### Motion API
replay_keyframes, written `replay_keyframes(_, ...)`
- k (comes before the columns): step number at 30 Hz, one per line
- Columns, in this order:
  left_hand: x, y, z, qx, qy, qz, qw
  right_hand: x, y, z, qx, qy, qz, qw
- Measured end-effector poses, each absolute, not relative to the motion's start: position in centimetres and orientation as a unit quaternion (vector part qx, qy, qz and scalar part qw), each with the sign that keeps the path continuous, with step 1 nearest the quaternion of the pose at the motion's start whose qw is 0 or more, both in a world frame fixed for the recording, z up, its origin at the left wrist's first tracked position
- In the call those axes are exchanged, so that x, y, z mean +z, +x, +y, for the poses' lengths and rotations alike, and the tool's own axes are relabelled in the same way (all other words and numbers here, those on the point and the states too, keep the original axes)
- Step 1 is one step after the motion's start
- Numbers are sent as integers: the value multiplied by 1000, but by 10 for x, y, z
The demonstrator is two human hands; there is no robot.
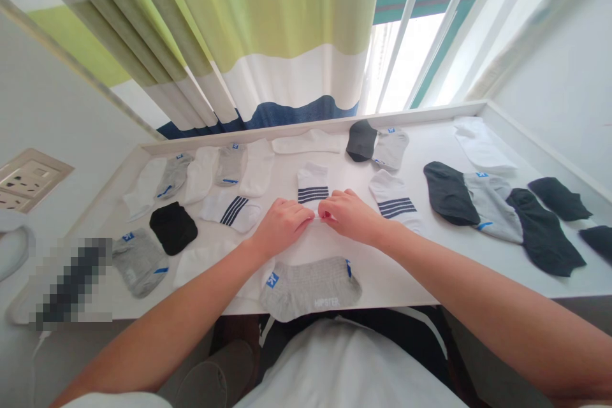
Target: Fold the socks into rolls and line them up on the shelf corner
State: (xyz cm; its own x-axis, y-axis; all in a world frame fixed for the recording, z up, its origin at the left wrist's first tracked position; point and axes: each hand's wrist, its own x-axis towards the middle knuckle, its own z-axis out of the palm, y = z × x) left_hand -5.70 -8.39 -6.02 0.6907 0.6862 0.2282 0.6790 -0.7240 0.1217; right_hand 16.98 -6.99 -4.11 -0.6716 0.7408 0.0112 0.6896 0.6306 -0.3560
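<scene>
**Both hands pinching the striped sock at mid-bench**

My left hand (282,224) and right hand (350,213) meet fingertip to fingertip, both closed in a pinch on the near edge of the white navy-striped sock (313,187). It lies flat just beyond them. I judge it light, limp and non-slippery; the hem is the best hold. A grey sock (310,285) lies nearer me on the bench (478,268).

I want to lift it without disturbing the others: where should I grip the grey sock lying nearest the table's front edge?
Judging by its pose, pinch the grey sock at its right-hand cuff end, beside the small blue tag, coming from above. It lies flat, lengthwise along the table edge, and that end seems to have bare surface around it. Both hands are busy with the striped white sock.
</scene>
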Motion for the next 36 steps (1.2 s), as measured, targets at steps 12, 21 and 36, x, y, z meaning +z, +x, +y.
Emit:
replay_keyframes(12,-61,-55,-96,133,917,376,-23,-48,180,-74,85,-330,-937,73)
replay_keyframes(21,-53,-45,-96,83,908,409,-41,-36,162,-70,158,-447,-880,41)
replay_keyframes(36,-58,-43,-92,137,858,490,71,-38,165,-74,142,-422,-894,51)
